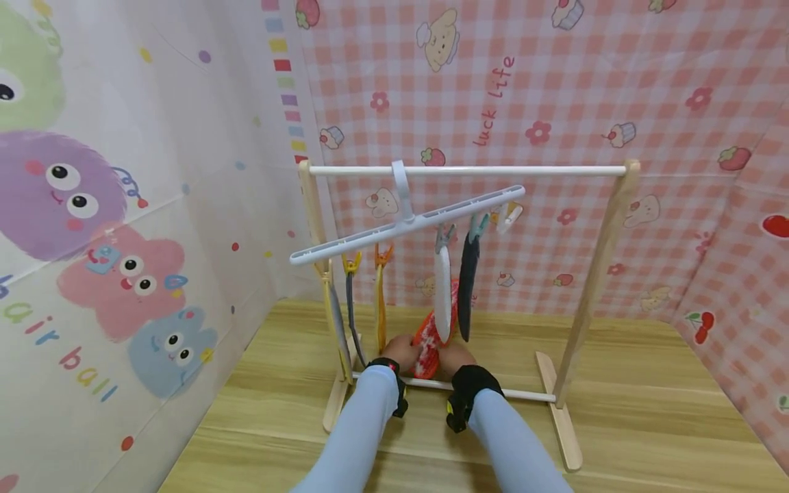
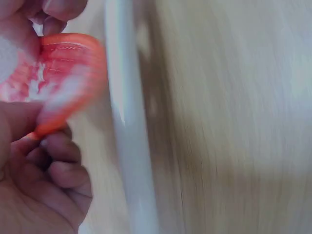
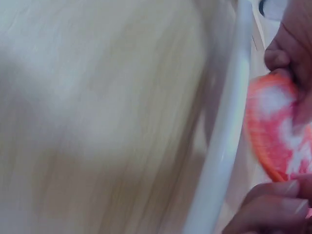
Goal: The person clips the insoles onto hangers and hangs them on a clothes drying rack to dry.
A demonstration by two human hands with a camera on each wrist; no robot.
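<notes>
My left hand (image 1: pixel 402 352) and right hand (image 1: pixel 456 357) work low behind the rack's bottom bar, both on a red-and-white sock (image 1: pixel 427 359) with an orange edge. In the left wrist view, the left thumb and fingers (image 2: pixel 44 180) pinch one side of the sock's rounded end; the right fingers pinch the opposite side. Its upper part slants up behind a hanging white sock (image 1: pixel 442 294). Next to that hangs a dark sock (image 1: pixel 468 287) from a teal clip (image 1: pixel 478 226). A white clip hanger (image 1: pixel 407 224) tilts above, left end lower.
The hanger hooks over the top rail (image 1: pixel 493 170) of a wooden rack. Yellow (image 1: pixel 380 301) and grey (image 1: pixel 350 315) strips of cloth hang left of my hands. The bottom bar (image 1: pixel 524 395) crosses just in front of the hands. Patterned cloths surround the wooden table (image 1: pixel 647 383).
</notes>
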